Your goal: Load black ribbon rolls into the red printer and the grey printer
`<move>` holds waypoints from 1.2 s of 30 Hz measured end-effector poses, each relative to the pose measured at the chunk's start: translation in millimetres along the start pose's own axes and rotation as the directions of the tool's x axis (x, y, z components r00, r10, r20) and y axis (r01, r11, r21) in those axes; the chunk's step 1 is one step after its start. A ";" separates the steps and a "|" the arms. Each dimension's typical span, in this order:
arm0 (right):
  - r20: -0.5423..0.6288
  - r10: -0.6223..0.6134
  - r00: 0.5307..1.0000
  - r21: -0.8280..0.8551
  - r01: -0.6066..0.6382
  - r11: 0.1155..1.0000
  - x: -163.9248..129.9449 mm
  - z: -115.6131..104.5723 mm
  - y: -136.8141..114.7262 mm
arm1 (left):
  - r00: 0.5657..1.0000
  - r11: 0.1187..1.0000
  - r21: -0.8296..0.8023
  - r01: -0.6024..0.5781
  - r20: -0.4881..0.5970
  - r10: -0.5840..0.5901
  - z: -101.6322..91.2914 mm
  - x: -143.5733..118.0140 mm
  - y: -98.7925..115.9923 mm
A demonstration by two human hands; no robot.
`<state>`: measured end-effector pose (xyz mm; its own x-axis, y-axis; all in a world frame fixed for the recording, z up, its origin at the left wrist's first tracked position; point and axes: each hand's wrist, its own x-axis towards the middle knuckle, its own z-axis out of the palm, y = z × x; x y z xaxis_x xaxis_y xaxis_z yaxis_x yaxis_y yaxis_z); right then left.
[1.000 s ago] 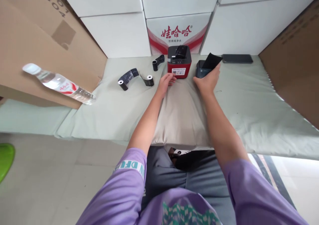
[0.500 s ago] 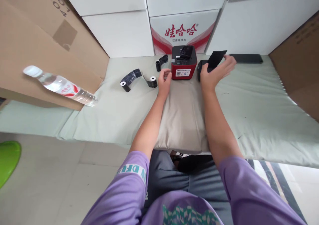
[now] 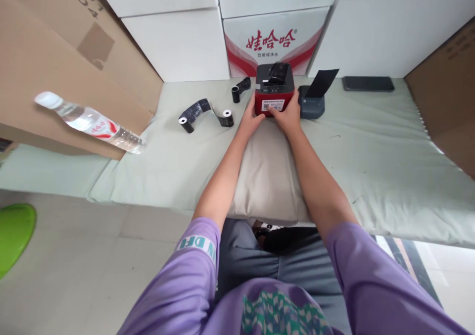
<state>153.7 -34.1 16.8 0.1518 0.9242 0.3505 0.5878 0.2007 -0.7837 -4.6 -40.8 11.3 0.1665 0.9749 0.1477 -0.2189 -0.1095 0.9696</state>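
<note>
A pale green mat (image 3: 371, 142) covers the low platform, with white cartons (image 3: 178, 43) stacked behind and a brown cardboard sheet (image 3: 48, 77) leaning at the left. A beige cushion (image 3: 269, 176) lies under both forearms. At its far end stands the small red-and-black label printer (image 3: 274, 85), gripped from both sides: the left hand (image 3: 250, 122) curls against its left lower edge, the right hand (image 3: 285, 117) cups its front and right corner. Just right sits a dark grey printer (image 3: 311, 105). A water bottle (image 3: 89, 122) lies left; black ribbon rolls (image 3: 204, 115) lie near the left hand.
</note>
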 end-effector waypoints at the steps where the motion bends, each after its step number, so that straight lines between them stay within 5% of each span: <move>1: 0.004 0.004 1.000 -0.002 -0.004 1.000 -1.9 -6.1 -3.1 | 1.000 1.000 -0.005 -0.028 0.002 0.028 0.4 -4.9 3.9; 5: 0.025 -0.010 1.000 -0.004 0.010 1.000 -29.6 -41.0 -14.3 | 0.999 0.999 -0.010 -0.050 0.007 0.050 3.6 -43.5 17.5; 10: -0.022 -0.069 0.997 0.016 0.069 0.997 -102.5 -78.6 -25.0 | 0.995 0.998 0.032 -0.056 0.088 0.053 8.5 -119.7 29.4; 17: -0.031 0.024 0.999 0.127 -0.020 0.992 -150.8 -61.8 -35.8 | 0.993 0.991 0.128 -0.048 0.109 0.034 -3.7 -163.9 28.9; 22: -0.013 0.064 0.998 0.173 -0.061 0.983 -156.2 -46.1 -27.1 | 0.996 0.992 0.125 0.019 0.081 -0.029 -17.1 -166.0 12.5; 27: -0.030 0.040 0.999 0.301 -0.029 0.953 -155.3 -45.5 -23.2 | 0.994 0.992 0.092 0.084 -0.071 -0.077 -22.8 -139.6 29.3; 31: -0.099 0.068 0.993 0.386 -0.025 0.922 -116.1 -45.5 -13.6 | 0.985 0.986 -0.022 0.164 -0.047 -0.165 -14.8 -87.9 40.5; 36: -0.128 -0.003 0.992 0.393 0.053 0.918 -73.9 -27.7 10.2 | 0.996 0.990 -0.117 0.073 -0.041 -0.078 4.6 -52.4 21.9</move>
<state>170.5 -109.3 -2.9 0.2505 0.8745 0.4152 0.2355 0.3610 -0.9023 -13.7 -95.1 25.6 0.1439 0.9876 0.0634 -0.3168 -0.0147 0.9484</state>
